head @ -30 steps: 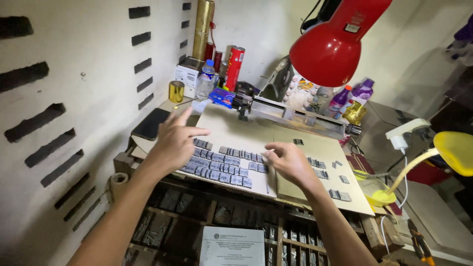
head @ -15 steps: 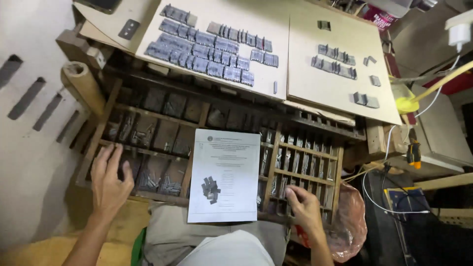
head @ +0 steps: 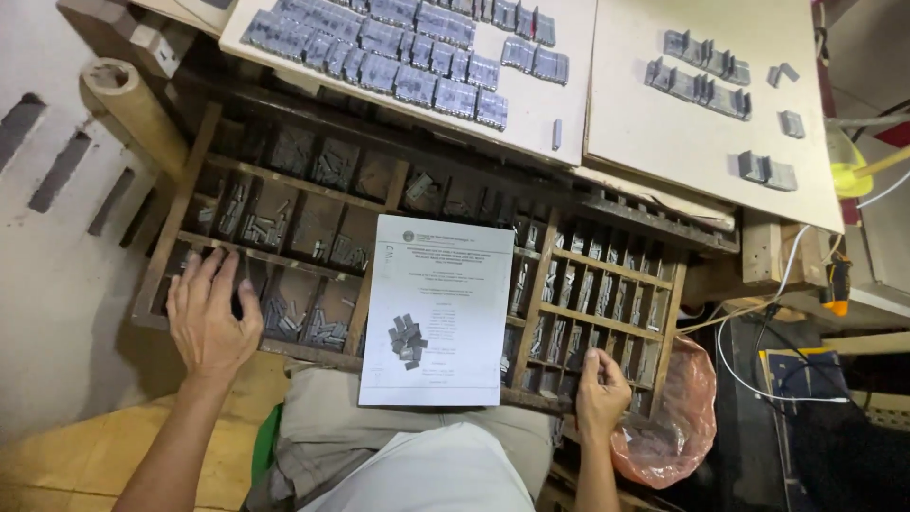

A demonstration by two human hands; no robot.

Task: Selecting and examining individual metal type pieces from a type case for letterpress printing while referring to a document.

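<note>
both hands grip the near rail of a wooden type tray (head: 531, 284) under the bench, left hand (head: 210, 318) spread flat, right hand (head: 601, 391) curled on its edge; it looks heavy and stiff, best held by the frame.

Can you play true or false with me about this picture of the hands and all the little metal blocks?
1. The left hand lies flat on the wooden tray of compartments. True.
2. A printed sheet of paper lies on the tray with a small heap of metal blocks on it. True.
3. The right hand is lifting the sheet of paper. False: it rests at the tray's near edge, apart from the sheet.
4. Rows of grey metal blocks sit on a pale board above the tray. True.
5. The plastic bag beside the right hand is blue. False: it is pinkish orange.
</note>
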